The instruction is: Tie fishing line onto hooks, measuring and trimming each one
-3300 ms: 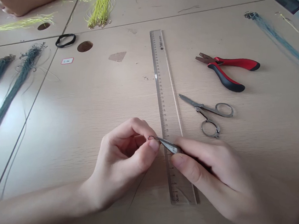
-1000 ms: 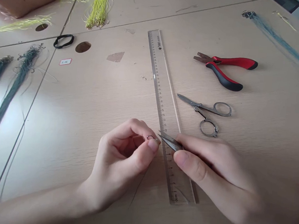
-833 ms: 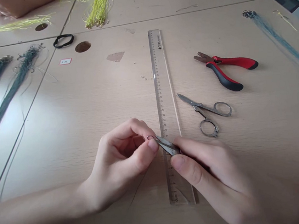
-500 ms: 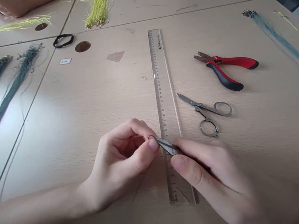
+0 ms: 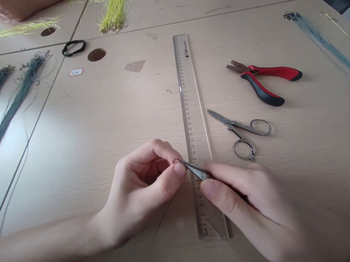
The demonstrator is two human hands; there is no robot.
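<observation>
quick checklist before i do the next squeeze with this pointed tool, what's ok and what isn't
1. Left hand pinching the small metal loop between thumb and index finger: ok.
2. Right hand holding the pointed metal tool: ok.
3. Tool tip at the left fingertips, beside the loop: ok.
4. Tip gripping the right spot: cannot tell; the contact is too small and partly hidden.
5. Workspace under the tool free of the clear ruler: not ok; the ruler lies below it in the view.
6. Scissors and red-and-black pliers set down, not in either hand: ok.
</observation>
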